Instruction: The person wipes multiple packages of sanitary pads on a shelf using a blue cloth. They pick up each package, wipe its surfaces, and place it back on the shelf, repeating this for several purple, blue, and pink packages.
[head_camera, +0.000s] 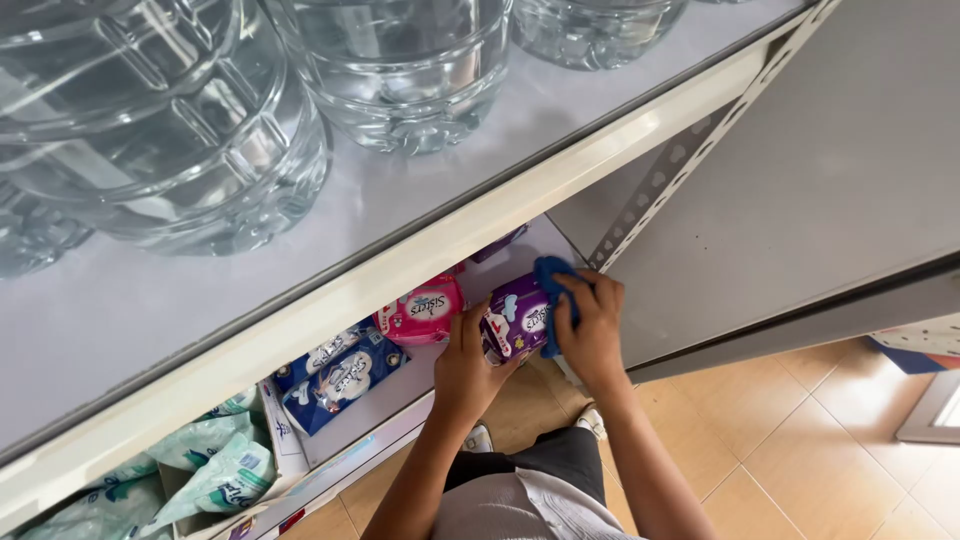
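Across the upper left of the frame stood large clear water bottles (170, 130) on a white shelf (420, 260). Lower left, pale green packets (215, 470) lay on the shelf below, then blue packs (345, 380) and a pink pack (422, 312). Near the centre, my left hand (465, 370) gripped a purple pack (515, 320) at the lower shelf's front edge, while my right hand (592, 330) pressed a blue cloth (552, 300) against it, fingers curled.
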